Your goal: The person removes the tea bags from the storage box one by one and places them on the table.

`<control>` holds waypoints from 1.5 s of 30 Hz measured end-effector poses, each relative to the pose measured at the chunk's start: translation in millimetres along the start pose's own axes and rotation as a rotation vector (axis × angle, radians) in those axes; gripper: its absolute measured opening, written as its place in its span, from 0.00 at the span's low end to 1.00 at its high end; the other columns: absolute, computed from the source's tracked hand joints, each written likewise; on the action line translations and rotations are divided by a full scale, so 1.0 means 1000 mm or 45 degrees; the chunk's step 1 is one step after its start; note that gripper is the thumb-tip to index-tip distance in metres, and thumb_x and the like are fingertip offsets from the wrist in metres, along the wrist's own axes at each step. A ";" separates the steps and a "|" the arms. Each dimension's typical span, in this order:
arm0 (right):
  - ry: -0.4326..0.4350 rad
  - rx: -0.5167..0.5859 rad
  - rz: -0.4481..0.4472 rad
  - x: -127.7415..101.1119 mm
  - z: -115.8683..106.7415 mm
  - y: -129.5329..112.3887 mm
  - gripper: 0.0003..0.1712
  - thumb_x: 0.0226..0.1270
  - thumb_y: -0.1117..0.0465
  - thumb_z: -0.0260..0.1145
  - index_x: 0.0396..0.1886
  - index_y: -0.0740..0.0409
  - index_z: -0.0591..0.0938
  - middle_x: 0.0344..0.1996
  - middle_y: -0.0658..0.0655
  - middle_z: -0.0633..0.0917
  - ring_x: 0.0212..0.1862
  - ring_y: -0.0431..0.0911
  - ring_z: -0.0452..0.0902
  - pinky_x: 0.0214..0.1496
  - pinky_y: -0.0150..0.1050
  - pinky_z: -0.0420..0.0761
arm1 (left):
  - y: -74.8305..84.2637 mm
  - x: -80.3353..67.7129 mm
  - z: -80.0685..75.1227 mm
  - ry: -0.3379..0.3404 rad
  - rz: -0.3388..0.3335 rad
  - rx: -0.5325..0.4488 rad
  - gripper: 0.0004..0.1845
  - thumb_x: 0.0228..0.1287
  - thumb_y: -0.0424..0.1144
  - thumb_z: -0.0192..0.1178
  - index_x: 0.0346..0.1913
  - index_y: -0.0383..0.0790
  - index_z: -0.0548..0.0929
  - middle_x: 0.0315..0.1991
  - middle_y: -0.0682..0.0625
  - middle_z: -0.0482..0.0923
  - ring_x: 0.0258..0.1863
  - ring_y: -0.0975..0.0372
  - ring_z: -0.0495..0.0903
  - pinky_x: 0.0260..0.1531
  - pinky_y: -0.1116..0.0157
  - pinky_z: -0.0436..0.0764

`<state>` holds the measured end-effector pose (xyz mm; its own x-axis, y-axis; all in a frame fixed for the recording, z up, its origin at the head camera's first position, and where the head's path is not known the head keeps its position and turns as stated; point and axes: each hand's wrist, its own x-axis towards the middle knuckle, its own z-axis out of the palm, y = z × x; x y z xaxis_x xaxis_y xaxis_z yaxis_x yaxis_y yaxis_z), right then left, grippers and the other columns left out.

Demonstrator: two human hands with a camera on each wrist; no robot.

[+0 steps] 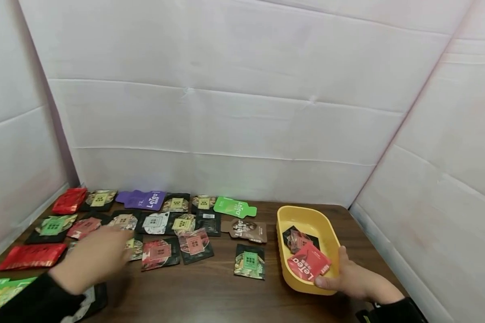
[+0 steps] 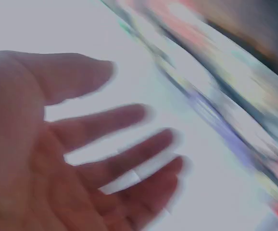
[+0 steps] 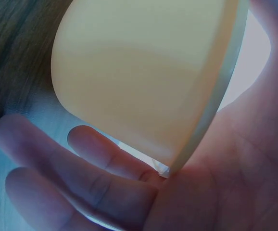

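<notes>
My left hand is stretched over the sachets at the left of the table, blurred in the head view. The left wrist view shows its fingers spread, with nothing held. Below and beside it lie a black and red sachet, a red packet and a black and white sachet. On the right, my right hand grips the near right corner of a yellow plastic tub, thumb at the rim and fingers around its outer wall. Inside the tub lie a red LeTea sachet and a dark one.
Several more sachets spread in rows toward the back, among them a purple one, a bright green one and a brown one. A black and green sachet lies left of the tub. White cloth walls stand around the table.
</notes>
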<state>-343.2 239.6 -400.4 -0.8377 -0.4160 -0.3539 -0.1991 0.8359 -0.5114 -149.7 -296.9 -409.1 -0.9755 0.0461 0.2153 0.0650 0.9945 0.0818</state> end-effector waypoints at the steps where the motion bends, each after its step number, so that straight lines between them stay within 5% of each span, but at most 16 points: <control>1: -0.009 0.008 0.006 0.002 0.001 -0.002 0.77 0.62 0.35 0.69 0.67 0.83 0.24 0.64 0.91 0.52 0.67 0.73 0.55 0.64 0.67 0.61 | 0.035 0.008 -0.018 0.103 0.144 -0.006 0.09 0.62 0.37 0.66 0.42 0.36 0.84 0.34 0.46 0.79 0.34 0.53 0.79 0.36 0.52 0.80; 4: -0.013 0.001 0.037 0.006 0.005 -0.008 0.78 0.60 0.34 0.70 0.68 0.82 0.25 0.64 0.90 0.53 0.67 0.72 0.55 0.63 0.67 0.62 | 0.098 0.046 -0.020 0.296 0.538 -0.017 0.18 0.64 0.39 0.65 0.55 0.34 0.81 0.49 0.42 0.80 0.49 0.53 0.79 0.51 0.54 0.78; 7: -0.012 -0.010 -0.002 0.008 0.008 -0.013 0.78 0.59 0.35 0.71 0.68 0.82 0.25 0.64 0.89 0.55 0.67 0.70 0.57 0.63 0.66 0.62 | 0.158 0.096 -0.003 0.157 0.639 -0.025 0.26 0.69 0.46 0.62 0.65 0.36 0.76 0.61 0.43 0.75 0.60 0.54 0.74 0.62 0.56 0.70; 10: -0.009 -0.027 -0.053 0.010 0.009 -0.018 0.78 0.59 0.35 0.71 0.69 0.82 0.26 0.64 0.87 0.58 0.66 0.68 0.60 0.63 0.65 0.64 | 0.219 0.138 0.012 -0.020 0.593 -0.007 0.27 0.73 0.52 0.57 0.66 0.38 0.74 0.59 0.47 0.78 0.58 0.58 0.76 0.61 0.60 0.72; 13: -0.014 -0.027 -0.070 0.011 0.010 -0.022 0.78 0.59 0.35 0.71 0.69 0.81 0.25 0.65 0.87 0.58 0.67 0.69 0.59 0.64 0.65 0.64 | 0.272 0.168 0.027 -0.130 0.480 0.021 0.21 0.69 0.57 0.59 0.54 0.44 0.83 0.43 0.54 0.83 0.43 0.63 0.81 0.47 0.64 0.79; 16: -0.021 -0.012 -0.076 0.013 0.013 -0.026 0.78 0.59 0.35 0.71 0.69 0.80 0.24 0.66 0.88 0.55 0.68 0.70 0.56 0.65 0.65 0.62 | 0.308 0.180 0.041 -0.239 0.307 0.104 0.18 0.64 0.60 0.63 0.40 0.51 0.87 0.34 0.58 0.82 0.34 0.65 0.80 0.38 0.63 0.78; 19: -0.015 -0.015 -0.071 0.014 0.016 -0.030 0.79 0.58 0.33 0.71 0.70 0.80 0.26 0.67 0.88 0.52 0.70 0.71 0.54 0.66 0.65 0.60 | 0.325 0.183 0.053 -0.346 0.147 0.201 0.14 0.61 0.60 0.66 0.39 0.56 0.89 0.41 0.61 0.83 0.40 0.66 0.79 0.43 0.62 0.77; 23: -0.001 -0.042 -0.060 0.014 0.017 -0.035 0.80 0.56 0.33 0.72 0.70 0.81 0.27 0.67 0.88 0.52 0.69 0.71 0.55 0.66 0.65 0.60 | 0.326 0.183 0.066 -0.328 0.075 0.194 0.12 0.60 0.54 0.68 0.44 0.56 0.89 0.50 0.61 0.81 0.48 0.64 0.78 0.47 0.59 0.75; 25: 0.005 -0.050 -0.056 0.014 0.017 -0.035 0.80 0.56 0.33 0.72 0.70 0.82 0.27 0.66 0.88 0.54 0.68 0.70 0.57 0.65 0.65 0.61 | 0.322 0.183 0.072 -0.257 0.108 0.135 0.09 0.60 0.52 0.69 0.40 0.54 0.88 0.45 0.59 0.82 0.42 0.64 0.79 0.41 0.59 0.77; 31: -0.010 -0.039 -0.066 0.011 0.015 -0.029 0.78 0.58 0.35 0.71 0.69 0.83 0.28 0.66 0.88 0.56 0.67 0.69 0.59 0.65 0.64 0.63 | 0.304 0.181 0.065 -0.147 0.289 -0.340 0.04 0.60 0.39 0.68 0.30 0.47 0.83 0.23 0.58 0.75 0.22 0.66 0.72 0.21 0.70 0.73; 34: 0.002 -0.055 -0.056 0.008 0.011 -0.025 0.78 0.58 0.34 0.71 0.69 0.83 0.28 0.64 0.87 0.59 0.66 0.69 0.62 0.63 0.63 0.65 | 0.292 0.176 0.048 -0.130 0.346 -0.586 0.05 0.63 0.38 0.67 0.31 0.46 0.83 0.23 0.59 0.74 0.22 0.67 0.71 0.23 0.72 0.71; 37: 0.013 -0.066 -0.038 0.004 0.007 -0.021 0.78 0.58 0.34 0.71 0.69 0.83 0.28 0.63 0.87 0.61 0.65 0.68 0.63 0.62 0.63 0.66 | 0.275 0.167 0.027 -0.119 0.305 -0.800 0.03 0.67 0.39 0.65 0.35 0.45 0.83 0.26 0.59 0.76 0.26 0.67 0.74 0.26 0.71 0.74; 41: 0.021 -0.071 0.009 0.000 0.003 -0.013 0.79 0.58 0.33 0.70 0.68 0.83 0.26 0.64 0.90 0.56 0.66 0.71 0.60 0.63 0.64 0.64 | 0.236 0.152 -0.004 -0.253 0.290 -0.940 0.03 0.65 0.38 0.67 0.36 0.45 0.84 0.28 0.57 0.79 0.26 0.65 0.78 0.26 0.68 0.79; 45: 0.018 -0.031 0.000 -0.003 -0.001 -0.003 0.79 0.59 0.35 0.71 0.67 0.83 0.24 0.65 0.91 0.50 0.69 0.73 0.54 0.65 0.65 0.61 | 0.185 0.125 -0.027 -0.477 0.355 -0.755 0.07 0.60 0.39 0.71 0.28 0.48 0.82 0.27 0.57 0.79 0.26 0.65 0.78 0.27 0.66 0.79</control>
<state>-340.3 238.7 -397.0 -0.8448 -0.4112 -0.3425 -0.2113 0.8443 -0.4924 -253.6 -110.1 -340.9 -0.9057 0.4227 -0.0321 0.3189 0.7292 0.6054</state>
